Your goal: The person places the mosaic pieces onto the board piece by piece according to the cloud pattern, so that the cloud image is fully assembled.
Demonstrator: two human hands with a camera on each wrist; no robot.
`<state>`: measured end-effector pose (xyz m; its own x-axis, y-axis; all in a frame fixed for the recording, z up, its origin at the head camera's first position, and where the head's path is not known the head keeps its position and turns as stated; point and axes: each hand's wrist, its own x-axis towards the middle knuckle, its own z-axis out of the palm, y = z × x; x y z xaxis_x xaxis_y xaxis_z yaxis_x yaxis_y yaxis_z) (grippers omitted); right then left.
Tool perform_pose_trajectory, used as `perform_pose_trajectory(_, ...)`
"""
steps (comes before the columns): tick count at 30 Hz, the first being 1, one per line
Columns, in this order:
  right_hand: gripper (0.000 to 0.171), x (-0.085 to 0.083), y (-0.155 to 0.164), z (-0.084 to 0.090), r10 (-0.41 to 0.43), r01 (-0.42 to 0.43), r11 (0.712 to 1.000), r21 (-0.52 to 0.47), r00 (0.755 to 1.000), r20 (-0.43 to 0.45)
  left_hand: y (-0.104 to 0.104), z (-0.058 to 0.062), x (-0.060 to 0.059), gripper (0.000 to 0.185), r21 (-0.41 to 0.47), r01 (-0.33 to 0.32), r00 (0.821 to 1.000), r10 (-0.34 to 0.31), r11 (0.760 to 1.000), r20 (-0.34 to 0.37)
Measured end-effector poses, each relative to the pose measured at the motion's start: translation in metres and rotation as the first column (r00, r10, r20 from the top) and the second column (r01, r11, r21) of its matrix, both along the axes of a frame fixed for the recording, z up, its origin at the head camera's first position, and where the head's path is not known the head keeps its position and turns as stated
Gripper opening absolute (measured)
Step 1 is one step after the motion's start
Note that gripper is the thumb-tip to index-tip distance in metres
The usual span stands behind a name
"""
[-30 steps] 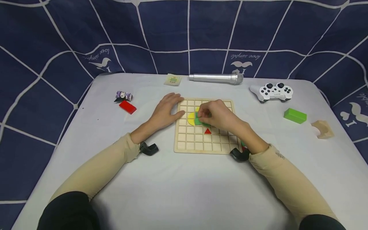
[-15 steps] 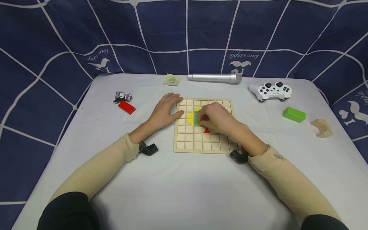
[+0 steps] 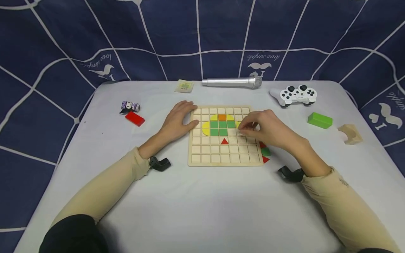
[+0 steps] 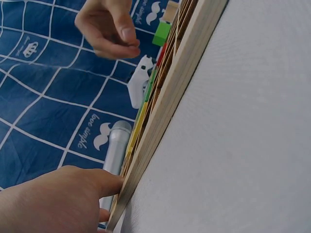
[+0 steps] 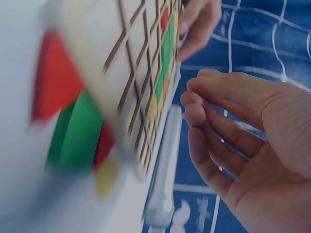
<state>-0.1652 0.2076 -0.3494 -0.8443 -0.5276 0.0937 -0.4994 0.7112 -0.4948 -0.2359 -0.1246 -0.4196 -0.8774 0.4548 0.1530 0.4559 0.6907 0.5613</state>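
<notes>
wooden grid board (image 3: 225, 154) braced by my left hand (image 3: 177, 121), fingers flat on its left edge. right hand (image 3: 269, 131) hovers over the right cells, fingers loosely curled, holding nothing. green tiles (image 3: 221, 127) sit left of its fingertips. next, i reckon: pick from loose pieces (image 3: 264, 151) beneath that wrist.

From my head camera the light is even and fairly bright, falling from above; the white table (image 3: 202, 196) shows no glare, and my arms cast only faint, soft shadows beside the sleeves. The view is sharp in the middle, but the lens bends the backdrop (image 3: 63, 42) at the edges, so its white lines curve. My left wrist view is clear, though the tabletop (image 4: 252, 145) reads as flat grey. My right wrist view is smeared by motion: the red and green pieces (image 5: 73, 126) are blurred, while my right hand (image 5: 243, 141) stays sharper.
</notes>
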Motion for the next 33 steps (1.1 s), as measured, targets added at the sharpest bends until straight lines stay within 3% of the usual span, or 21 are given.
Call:
perform_pose_trajectory(7, 0.020, 0.014, 0.045, 0.002, -0.096, 0.095, 0.995, 0.041, 0.995, 0.041, -0.001, 0.001, 0.000, 0.059, -0.008, 0.000, 1.000, 0.000, 1.000, 0.002)
perform_pose_trajectory(17, 0.042, 0.017, 0.066, -0.013, -0.079, 0.076, 0.997, 0.023, 0.981, 0.176, 0.002, -0.001, 0.001, 0.059, -0.009, 0.000, 1.000, 0.000, 1.000, 0.008)
perform_pose_trajectory(26, 0.033, 0.019, 0.071, -0.019, -0.105, 0.098, 0.994, 0.046, 0.977, 0.186, 0.003, -0.003, 0.003, 0.059, -0.008, -0.007, 1.000, 0.007, 1.000, 0.019)
perform_pose_trajectory(33, 0.024, 0.012, 0.075, -0.019, -0.036, 0.034, 0.999, 0.016, 0.990, 0.134, -0.001, 0.000, 0.002, 0.059, -0.008, -0.013, 1.000, 0.013, 1.000, 0.008)
